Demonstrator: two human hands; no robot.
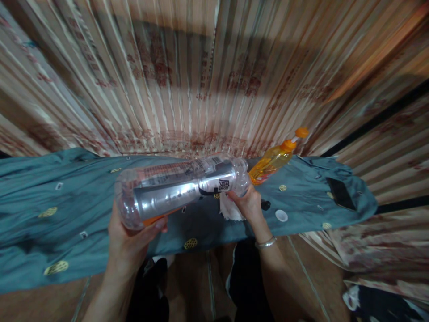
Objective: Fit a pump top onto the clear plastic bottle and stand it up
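A large clear plastic bottle with a silver label [177, 192] lies sideways in the air above the cloth-covered surface. Its wide end rests in my left hand [129, 239], the fingers wrapped round it from below. At the neck end, my right hand [250, 203] grips the bottle, a silver bangle on its wrist. Just beyond the right hand stands a bottle of orange-yellow liquid [271, 163] with an orange pump top. A white tissue or cloth [230, 209] lies below the held bottle, partly hidden by it and my right hand.
A teal patterned cloth [191, 228] covers the long narrow surface. On its right lie a white round lid [281, 215], a small black object [266, 205] and a dark phone [341, 193]. Pleated patterned curtains [187, 98] hang behind. Dark items [385, 304] lie at the lower right.
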